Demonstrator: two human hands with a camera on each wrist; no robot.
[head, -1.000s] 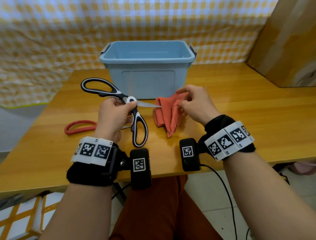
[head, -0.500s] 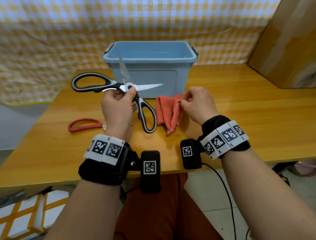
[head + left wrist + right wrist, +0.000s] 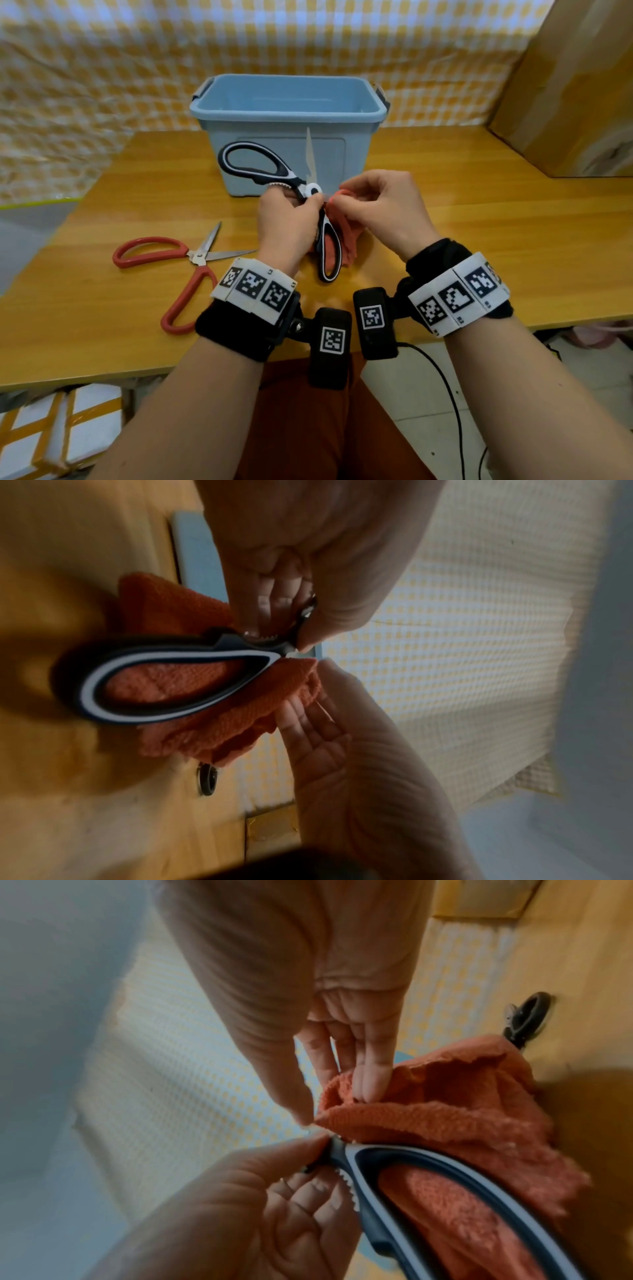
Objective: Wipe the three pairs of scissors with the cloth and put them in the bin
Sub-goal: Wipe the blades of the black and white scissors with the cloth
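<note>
- Left hand (image 3: pixel 289 222) pinching black-and-white scissors (image 3: pixel 274 171) at the pivot, blades spread, just in front of the blue bin (image 3: pixel 291 113).
- Right hand (image 3: pixel 380 209) gripping the orange cloth (image 3: pixel 349 240), touching those scissors.
- Red scissors (image 3: pixel 185 267) flat on the tabletop (image 3: pixel 496 240), left of the bin.

I see glossy varnished wood on the counter (image 3: pixel 479 240), smooth matt plastic on the bin (image 3: pixel 287 113), nubbly terry cloth (image 3: pixel 462 1123) at my fingers, and shiny metal blades on the black-handled scissors (image 3: pixel 310 154).

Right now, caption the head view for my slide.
Left hand holds open black scissors; right hand brings orange cloth.
</note>
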